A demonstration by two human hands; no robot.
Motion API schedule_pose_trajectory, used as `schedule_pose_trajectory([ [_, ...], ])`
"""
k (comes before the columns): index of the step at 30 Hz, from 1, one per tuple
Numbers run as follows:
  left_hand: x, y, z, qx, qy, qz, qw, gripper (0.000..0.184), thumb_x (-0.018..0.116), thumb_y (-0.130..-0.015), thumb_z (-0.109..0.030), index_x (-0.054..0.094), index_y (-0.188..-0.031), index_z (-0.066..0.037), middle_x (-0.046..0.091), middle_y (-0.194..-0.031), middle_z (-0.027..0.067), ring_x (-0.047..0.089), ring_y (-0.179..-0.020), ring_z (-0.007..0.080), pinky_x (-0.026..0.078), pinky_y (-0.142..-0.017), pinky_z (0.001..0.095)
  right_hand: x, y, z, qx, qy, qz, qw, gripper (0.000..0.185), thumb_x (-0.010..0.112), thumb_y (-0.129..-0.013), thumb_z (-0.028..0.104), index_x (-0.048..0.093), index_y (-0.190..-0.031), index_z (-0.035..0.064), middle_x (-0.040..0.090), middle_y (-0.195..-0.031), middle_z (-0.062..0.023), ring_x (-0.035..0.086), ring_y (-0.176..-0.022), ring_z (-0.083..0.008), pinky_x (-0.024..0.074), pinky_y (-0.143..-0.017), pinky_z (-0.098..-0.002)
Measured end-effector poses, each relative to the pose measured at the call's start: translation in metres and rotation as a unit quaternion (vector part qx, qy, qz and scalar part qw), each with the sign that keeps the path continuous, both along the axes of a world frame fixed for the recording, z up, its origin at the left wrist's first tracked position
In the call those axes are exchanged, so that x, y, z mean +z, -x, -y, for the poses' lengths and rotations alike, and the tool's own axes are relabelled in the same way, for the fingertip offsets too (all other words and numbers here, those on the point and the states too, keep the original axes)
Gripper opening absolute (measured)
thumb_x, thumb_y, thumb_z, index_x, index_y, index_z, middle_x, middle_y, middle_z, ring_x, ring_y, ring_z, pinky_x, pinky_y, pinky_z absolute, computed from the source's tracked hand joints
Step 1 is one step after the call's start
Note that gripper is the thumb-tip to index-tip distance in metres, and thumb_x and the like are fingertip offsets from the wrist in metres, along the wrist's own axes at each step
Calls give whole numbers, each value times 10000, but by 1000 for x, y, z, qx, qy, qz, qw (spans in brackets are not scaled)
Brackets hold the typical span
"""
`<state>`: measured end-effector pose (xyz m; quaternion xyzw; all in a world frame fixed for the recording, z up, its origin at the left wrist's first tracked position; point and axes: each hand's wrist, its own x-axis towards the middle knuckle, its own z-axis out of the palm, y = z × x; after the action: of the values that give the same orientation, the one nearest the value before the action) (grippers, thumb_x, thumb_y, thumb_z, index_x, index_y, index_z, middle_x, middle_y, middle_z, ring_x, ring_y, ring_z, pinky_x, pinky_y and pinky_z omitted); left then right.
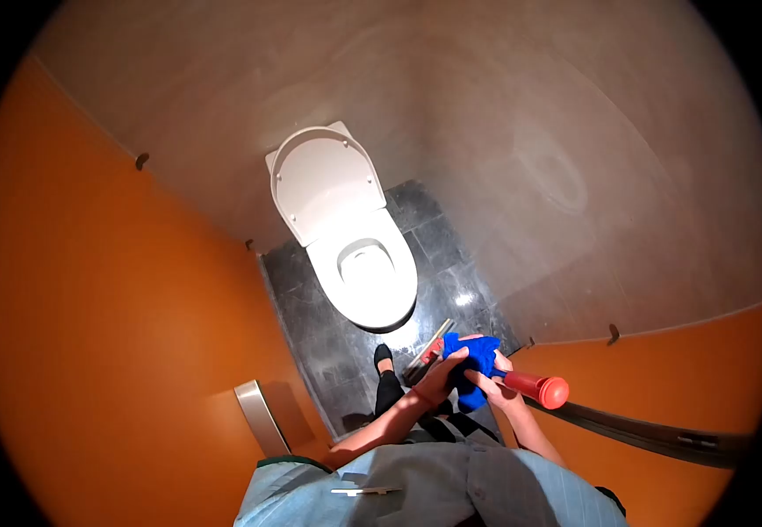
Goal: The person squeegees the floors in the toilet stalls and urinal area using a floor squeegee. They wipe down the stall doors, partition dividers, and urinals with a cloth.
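Observation:
My left hand (441,373) is closed on a bunched blue cloth (471,360). My right hand (497,386) grips the same cloth from the other side, its thumb lying over the folds. The cloth is wrapped around the middle of what looks like a squeegee. The squeegee's thick red handle (535,386) sticks out past my right hand. On the far side of my left hand, its long narrow head (429,345) shows partly, and the cloth hides the shaft between.
A white toilet (368,272) stands ahead with its lid (328,180) raised. Dark tiles (442,246) cover the floor. An orange partition (118,299) is on the left, with a metal dispenser (262,417) on it. Low at right runs a dark door edge (653,428).

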<state>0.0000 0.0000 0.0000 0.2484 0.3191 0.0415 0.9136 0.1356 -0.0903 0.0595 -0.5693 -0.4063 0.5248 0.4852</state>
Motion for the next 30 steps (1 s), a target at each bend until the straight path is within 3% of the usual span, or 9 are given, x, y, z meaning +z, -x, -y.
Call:
schedule_pose_trajectory([
  [2, 20, -17, 21, 98, 31, 130, 986, 492, 500, -873, -361, 471, -1256, -52, 583, -1149, 119, 575, -1030, 215, 441, -921, 349, 25, -6, 15, -36, 61, 84, 994, 611, 722, -776, 230, 454, -1296, 56, 488, -1250, -136, 490, -1154, -253, 399, -945, -341],
  [4, 11, -24, -58, 110, -30, 145, 983, 464, 473, -885, -381, 501, -1219, -60, 598, -1107, 88, 583, -989, 188, 450, -892, 327, -36, -9, -54, -89, -135, 33, 986, 558, 693, -790, 194, 463, -1272, 33, 527, -1196, -133, 499, -1141, -254, 395, -947, -342],
  [6, 9, -6, 71, 182, 95, 124, 971, 454, 378, -903, -390, 530, -1182, -65, 615, -1066, 76, 595, -935, 193, 466, -851, 316, 9, 4, 59, -137, -109, 67, 982, 386, 614, -800, 80, 528, -1166, -6, 591, -1097, -121, 521, -1109, -252, 384, -954, -341],
  [12, -55, 10, 142, 32, 256, 111, 960, 434, 355, -867, -347, 573, -1101, -54, 649, -913, 119, 625, -779, 239, 499, -726, 335, 46, 5, 105, -201, -137, -80, 967, 63, 601, -752, 11, 552, -788, 29, 550, -857, -77, 513, -888, -198, 377, -893, -339],
  [16, -68, -15, 173, 110, 258, 71, 957, 463, 387, -837, -399, 594, -1057, -48, 649, -899, 136, 622, -819, 263, 490, -776, 371, 48, 33, 129, -132, -221, -36, 966, 195, 624, -714, 2, 462, -624, 61, 466, -646, -38, 440, -751, -186, 355, -823, -336],
  [19, -66, -4, 177, 164, 313, 212, 911, 550, 406, -813, -470, 586, -1115, -47, 645, -930, 159, 612, -877, 304, 470, -844, 409, 46, 62, 159, -173, -245, -60, 952, 175, 623, -677, 24, 468, -617, 80, 464, -653, -31, 439, -763, -197, 338, -860, -338],
  [27, -114, 71, 251, 128, 249, -14, 960, 446, 526, -796, -424, 630, -1023, -54, 644, -826, 145, 618, -731, 316, 511, -730, 439, 34, 143, 281, -184, -239, -33, 953, 231, 706, -677, 161, 488, -679, 83, 494, -710, -48, 474, -858, -234, 310, -973, -416],
  [29, -121, 108, 251, 87, 267, -34, 959, 402, 543, -778, -390, 635, -941, -34, 639, -794, 145, 620, -702, 317, 519, -694, 445, 21, 170, 316, -148, -102, -27, 983, 225, 636, -700, 62, 596, -916, 12, 570, -1114, -175, 478, -1143, -334, 292, -1037, -478],
  [30, -125, 128, 258, 89, 263, -87, 957, 403, 561, -765, -390, 636, -925, -28, 636, -790, 149, 624, -717, 314, 520, -701, 448, 8, 180, 339, -191, -29, -182, 964, 265, 613, -743, 83, 587, -994, 2, 526, -1199, -191, 454, -1183, -346, 300, -1036, -488],
])
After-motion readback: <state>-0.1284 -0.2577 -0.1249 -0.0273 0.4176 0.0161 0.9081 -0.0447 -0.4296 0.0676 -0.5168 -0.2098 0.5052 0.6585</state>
